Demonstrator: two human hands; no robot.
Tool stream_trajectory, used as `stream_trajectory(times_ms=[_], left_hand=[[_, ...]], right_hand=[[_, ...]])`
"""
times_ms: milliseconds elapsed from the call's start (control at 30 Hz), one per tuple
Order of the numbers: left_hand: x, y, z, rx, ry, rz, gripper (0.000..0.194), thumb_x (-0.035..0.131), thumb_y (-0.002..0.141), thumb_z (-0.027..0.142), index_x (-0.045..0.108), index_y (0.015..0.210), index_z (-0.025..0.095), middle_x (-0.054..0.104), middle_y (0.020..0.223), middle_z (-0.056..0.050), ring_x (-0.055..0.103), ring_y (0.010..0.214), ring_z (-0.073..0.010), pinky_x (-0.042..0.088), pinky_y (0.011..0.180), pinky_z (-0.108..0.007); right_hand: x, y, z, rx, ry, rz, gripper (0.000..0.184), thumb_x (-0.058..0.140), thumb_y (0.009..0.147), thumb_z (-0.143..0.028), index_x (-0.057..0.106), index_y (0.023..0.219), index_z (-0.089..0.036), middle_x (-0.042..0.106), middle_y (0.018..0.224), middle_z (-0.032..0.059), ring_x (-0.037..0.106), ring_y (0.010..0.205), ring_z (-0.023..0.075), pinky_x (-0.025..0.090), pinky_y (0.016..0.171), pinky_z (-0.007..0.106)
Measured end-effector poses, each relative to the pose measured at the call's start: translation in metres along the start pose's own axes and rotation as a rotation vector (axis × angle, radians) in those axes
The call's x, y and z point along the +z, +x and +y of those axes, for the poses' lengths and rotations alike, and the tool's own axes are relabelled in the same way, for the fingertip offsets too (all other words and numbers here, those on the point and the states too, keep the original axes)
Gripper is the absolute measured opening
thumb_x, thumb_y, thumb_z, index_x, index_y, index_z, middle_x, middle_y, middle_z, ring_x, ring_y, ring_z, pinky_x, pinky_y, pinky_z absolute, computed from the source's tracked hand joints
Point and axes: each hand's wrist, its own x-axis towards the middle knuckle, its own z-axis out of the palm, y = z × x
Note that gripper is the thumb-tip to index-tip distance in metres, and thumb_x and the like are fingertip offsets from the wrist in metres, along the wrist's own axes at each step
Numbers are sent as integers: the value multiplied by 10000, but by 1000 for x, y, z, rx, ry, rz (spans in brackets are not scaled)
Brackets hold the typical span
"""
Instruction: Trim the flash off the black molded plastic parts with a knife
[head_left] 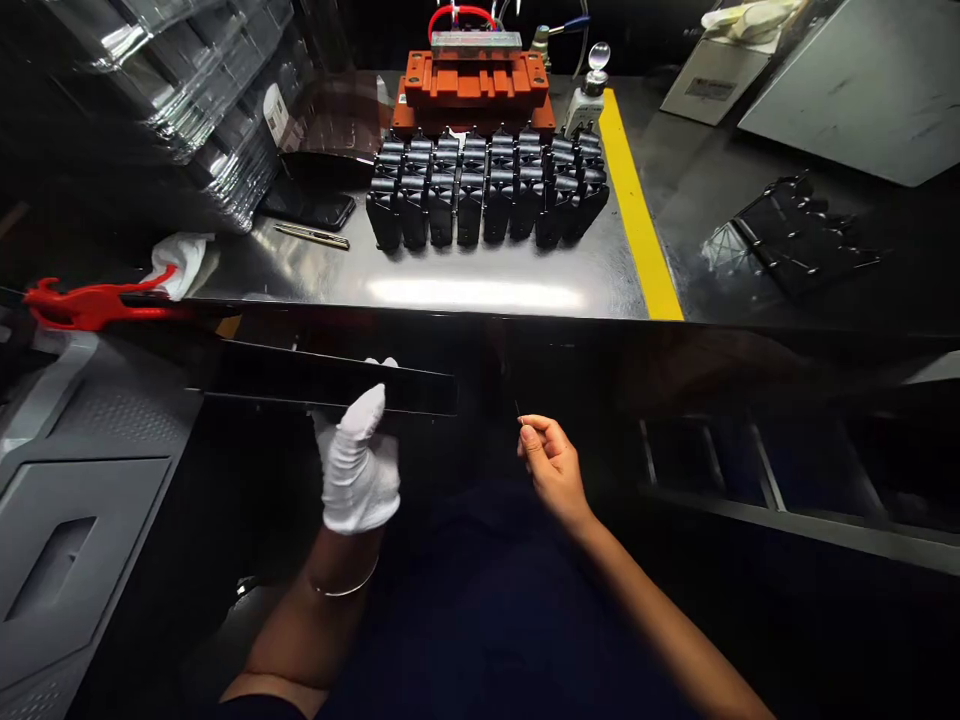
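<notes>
Navy clothing [480, 620]: low centre
Left hand [360, 475]: gloved, grips dark panel [300, 378] near right end; long axis sideways
Right hand [556, 468]: pinches thin pin [517, 408], right of panel, apart

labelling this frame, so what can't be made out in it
Head view, left hand: most fingers hidden behind the dark strip.
Head view, pin-like piece in the right hand: too small to identify.
Head view, label on white box: print too small to read.
Head view, clear plastic trays: cut off by top edge.
</notes>
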Motion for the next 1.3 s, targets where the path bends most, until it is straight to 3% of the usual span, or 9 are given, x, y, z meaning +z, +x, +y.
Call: stream_trajectory(times_ms=[133,300,467,633,800,1033,1300], left_hand=[[0,-4,-13,-122,-79,-10,209,732,724,271,691,929,264,711,1050,26,594,1141,-207,469,1014,-364],[4,-9,-16,-21,-69,-33,319,740,723,209,655,1014,309,692,1099,54,603,1129,-186,458,1023,-357],[-2,-11,-13,-29,-97,-67,410,761,685,189,618,1041,333,672,1099,55,619,1089,-184,472,1003,-380],[-2,-12,-8,-320,-179,-235,415,731,672,312,616,1066,245,672,962,-19,667,850,-217,572,778,-425],[0,0,-14,-407,-45,-168,268,675,722,373,644,932,209,659,770,0,618,612,-148,547,622,-321],[-6,2,-21,-326,37,-256,272,682,751,329,625,988,211,640,892,16,603,751,-128,489,705,-264],[-1,-12,-13,-413,173,-432,385,738,689,333,573,1000,176,608,914,-21,583,804,-169,485,694,-293]], right_hand=[[0,-3,-39,-315,-156,-147,146,540,887,-298,641,942,-208,646,792,36,581,668,137,481,613,278],[3,-2,-59,-525,-210,-203,126,587,854,-222,682,937,-226,680,776,44,605,688,160,504,602,297],[4,11,-52,-550,-204,-147,131,597,848,-197,702,919,-227,690,765,40,612,680,156,510,598,293],[-4,21,-51,-440,-247,-73,134,586,856,-252,715,863,-217,662,738,30,581,630,139,482,587,284],[-14,5,-65,-494,-198,-398,131,583,857,-230,706,895,-206,652,691,29,572,590,131,470,529,258],[-19,2,-66,-579,-255,-607,162,594,858,-198,705,977,-191,671,758,60,599,628,131,487,545,244],[-17,29,-67,-620,-261,-478,138,591,858,-217,714,918,-201,661,745,53,596,631,135,488,541,255]])
